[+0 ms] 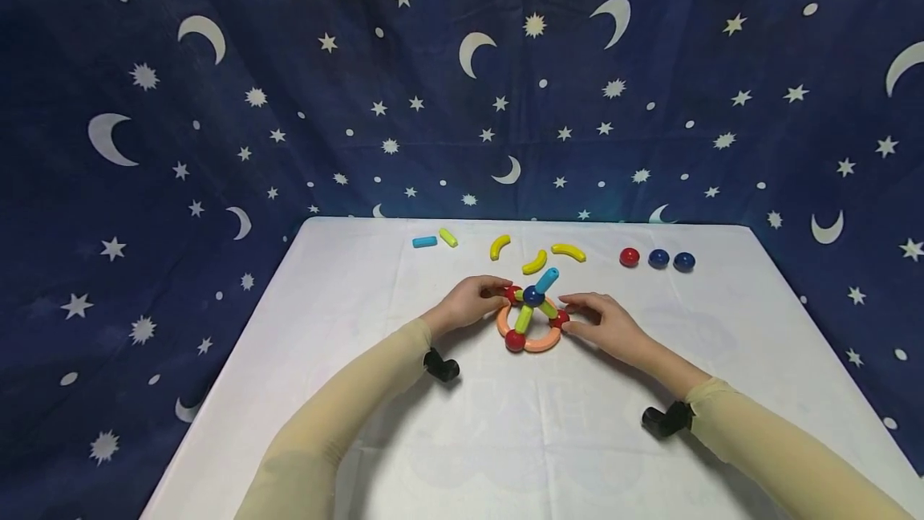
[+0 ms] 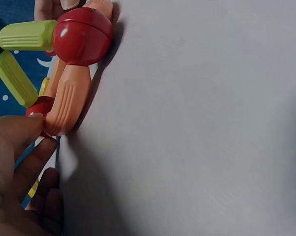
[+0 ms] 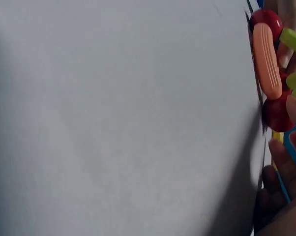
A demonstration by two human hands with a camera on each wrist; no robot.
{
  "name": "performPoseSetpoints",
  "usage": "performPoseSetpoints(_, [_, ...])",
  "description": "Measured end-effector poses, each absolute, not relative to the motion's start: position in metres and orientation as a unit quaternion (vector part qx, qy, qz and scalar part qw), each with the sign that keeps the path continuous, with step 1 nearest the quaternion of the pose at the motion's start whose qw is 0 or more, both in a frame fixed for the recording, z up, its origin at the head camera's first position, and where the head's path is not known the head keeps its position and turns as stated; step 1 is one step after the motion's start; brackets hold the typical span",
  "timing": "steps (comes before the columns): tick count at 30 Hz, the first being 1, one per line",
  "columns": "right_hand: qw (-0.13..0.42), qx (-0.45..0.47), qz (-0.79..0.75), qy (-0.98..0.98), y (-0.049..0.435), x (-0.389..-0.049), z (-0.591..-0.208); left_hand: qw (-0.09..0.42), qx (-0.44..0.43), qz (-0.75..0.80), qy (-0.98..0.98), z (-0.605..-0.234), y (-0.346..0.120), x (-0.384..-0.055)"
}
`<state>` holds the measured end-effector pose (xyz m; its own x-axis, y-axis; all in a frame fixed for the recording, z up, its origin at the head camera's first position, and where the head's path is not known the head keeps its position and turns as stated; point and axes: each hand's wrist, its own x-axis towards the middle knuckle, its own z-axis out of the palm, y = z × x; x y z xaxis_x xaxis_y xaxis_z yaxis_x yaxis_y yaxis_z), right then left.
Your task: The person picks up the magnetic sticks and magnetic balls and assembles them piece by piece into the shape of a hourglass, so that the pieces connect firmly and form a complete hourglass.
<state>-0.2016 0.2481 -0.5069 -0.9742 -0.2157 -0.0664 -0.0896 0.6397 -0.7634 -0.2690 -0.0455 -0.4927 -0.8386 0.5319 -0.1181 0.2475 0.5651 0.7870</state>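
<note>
A ball-and-stick toy structure stands mid-table: orange curved sticks (image 1: 543,343) and red balls form a ring. Green sticks (image 1: 523,319) slope up from it to a dark blue ball (image 1: 533,297), from which a light blue stick (image 1: 549,278) points up at a tilt. At the ring's back left, my left hand (image 1: 472,301) pinches a red ball (image 2: 40,104) between thumb and finger. On the opposite side my right hand (image 1: 608,329) holds another red ball (image 3: 278,114) between thumb and forefinger. The third red ball (image 1: 515,341) sits at the front, untouched.
Behind the structure lie yellow curved sticks (image 1: 535,262), a loose blue stick (image 1: 424,241) and a green stick (image 1: 448,237). A red ball (image 1: 630,257) and two dark blue balls (image 1: 658,258) rest at the back right. A star-patterned cloth hangs behind the white table (image 1: 462,440).
</note>
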Motion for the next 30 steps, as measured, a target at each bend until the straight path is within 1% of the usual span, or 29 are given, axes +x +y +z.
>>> performPoseSetpoints(3, [0.087, -0.09, -0.428, 0.895, 0.252, -0.203, -0.508, 0.174, 0.23, 0.412, 0.864, -0.493, -0.047, -0.269])
performPoseSetpoints(10, [0.087, -0.094, -0.442, 0.888, 0.254, -0.204, -0.513, 0.166, 0.232, 0.424, 0.86, -0.491, -0.055, -0.268])
performPoseSetpoints(17, [0.089, -0.086, -0.446, 0.886, 0.253, -0.204, -0.515, 0.11, 0.195, 0.42, 0.88, -0.486, -0.077, -0.275])
performPoseSetpoints(24, [0.09, -0.082, -0.451, 0.884, 0.253, -0.204, -0.515, 0.031, 0.151, 0.392, 0.907, -0.482, -0.117, -0.295])
performPoseSetpoints(30, [0.088, -0.086, -0.458, 0.88, 0.253, -0.204, -0.515, 0.004, 0.097, 0.363, 0.927, -0.478, -0.149, -0.31])
